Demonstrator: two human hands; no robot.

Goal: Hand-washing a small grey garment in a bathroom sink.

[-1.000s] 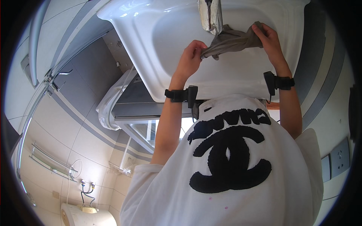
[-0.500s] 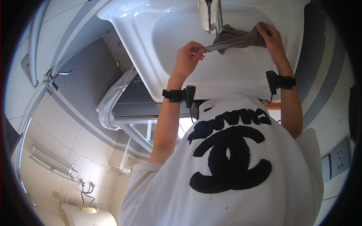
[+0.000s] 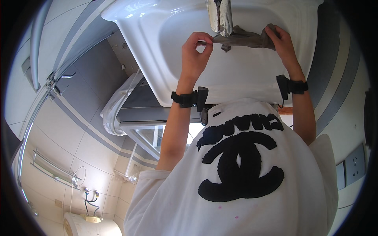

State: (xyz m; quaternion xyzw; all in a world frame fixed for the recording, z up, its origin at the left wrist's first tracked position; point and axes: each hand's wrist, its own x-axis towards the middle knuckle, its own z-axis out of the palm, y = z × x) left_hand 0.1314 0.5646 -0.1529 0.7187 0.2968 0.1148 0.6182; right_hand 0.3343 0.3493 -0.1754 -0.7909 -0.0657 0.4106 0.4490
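Note:
A grey-brown cloth (image 3: pixel 248 40) is stretched between my two hands over the white sink (image 3: pixel 173 29). My left hand (image 3: pixel 197 51) pinches its narrow, pulled-out end between thumb and fingers. At the wider, bunched end, my right hand (image 3: pixel 281 41) grips the cloth with thumb and fingertips. Just behind the cloth stands the metal faucet (image 3: pixel 219 19), its spout close to the fabric. A small fold hangs below the cloth's middle. Whether the cloth is wet I cannot tell.
Black straps with small boxes sit on my left wrist (image 3: pixel 187 100) and right wrist. A dark cabinet and a plastic bag (image 3: pixel 114 114) are left of the sink. A chrome rail (image 3: pixel 29 126) curves along the far left. A wall socket (image 3: pixel 355 165) is at the right.
My left hand has moved up and slightly away, turning so its thumb and fingers form a ring. The cloth's left end rose with it. The right hand has barely shifted.

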